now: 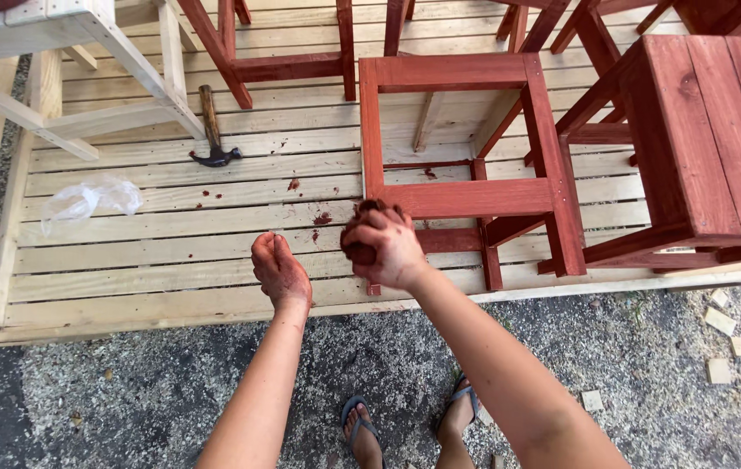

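Right, the right hand (381,247) is clenched around a dark, stain-soaked wad, looks like a rag (368,208), held just in front of the lower front rail of the red-stained stool frame (461,198); can't tell if the rag touches the wood. Rag reads as soft, limp, wet and slick, so a full-fist grip like this suits it; it will likely drip. The left hand (281,269) is empty, fingers together and loosely extended, palm side smeared red, hovering over the pale slatted platform (171,252), apart from everything. The stool frame itself is stiff timber, probably light enough to tip one-handed; fresh stain likely tacky, so an upper rail or leg would be the place to grab, expect marks. Outward: a finished red stool with a slatted seat (709,139) stands just right of the frame, close, with legs crowding that side. More red frames (288,61) behind. An unstained pale wood piece (84,52) sits top left. A claw hammer (212,135) lies on the platform behind the left hand, well clear. A crumpled clear plastic bag (88,200) lies left, light, could blow about. Red drips (322,219) spot the slats near both hands. Below, gravel ground with wood offcuts (735,347) at right; sandalled feet (405,426) at the platform edge.
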